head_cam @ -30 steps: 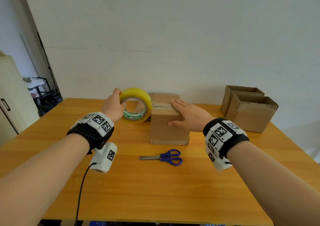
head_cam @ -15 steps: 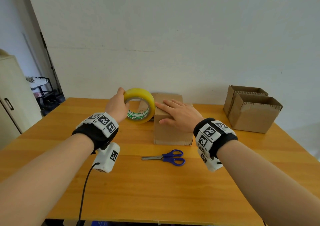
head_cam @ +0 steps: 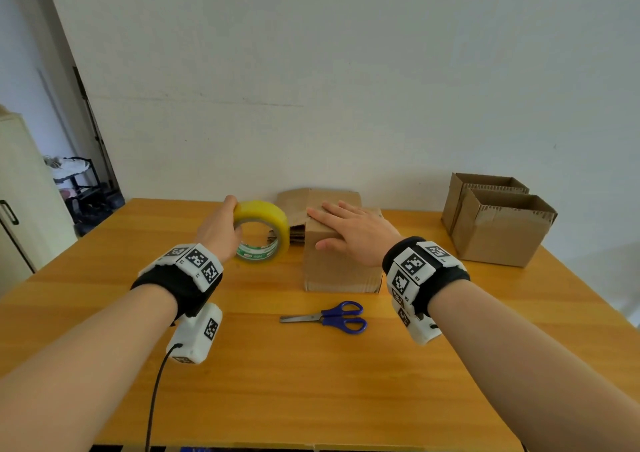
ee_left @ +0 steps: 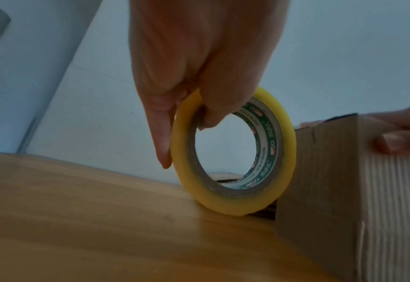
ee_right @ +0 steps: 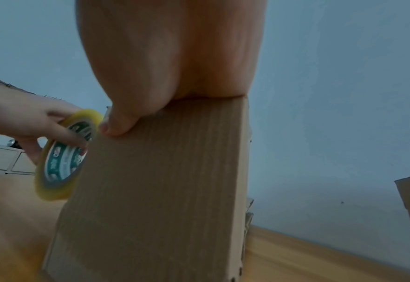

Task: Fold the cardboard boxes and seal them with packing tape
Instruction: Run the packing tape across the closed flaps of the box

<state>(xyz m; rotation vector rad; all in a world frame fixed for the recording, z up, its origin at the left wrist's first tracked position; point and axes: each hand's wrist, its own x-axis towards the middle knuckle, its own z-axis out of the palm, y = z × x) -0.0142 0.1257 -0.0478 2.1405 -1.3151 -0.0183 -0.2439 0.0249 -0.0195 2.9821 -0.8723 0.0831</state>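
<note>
The left hand's (ee_left: 199, 63) fingers (ee_left: 161, 141) are curled round the yellow tape roll (head_cam: 262, 232), the thumb hooked through its core, holding it on edge just beside the left wall of the folded box (head_cam: 341, 257), near the counter (head_cam: 311, 382); whether the rim rests on the wood I cannot tell. The right hand (head_cam: 353, 232) lies flat on the box top with straight fingers, thumb over the near edge, pressing the flaps shut. No free strip of tape is visible, so the step in hand is probably starting the seal. To do it well, the right hand should keep its weight over the seam so the flaps do not spring up, while the left hand frees the tape end, anchors it on the side wall and draws it across the seam. The scissors (head_cam: 329, 316) lie near for the cut. Two open boxes (head_cam: 498, 230) wait at the right.
</note>
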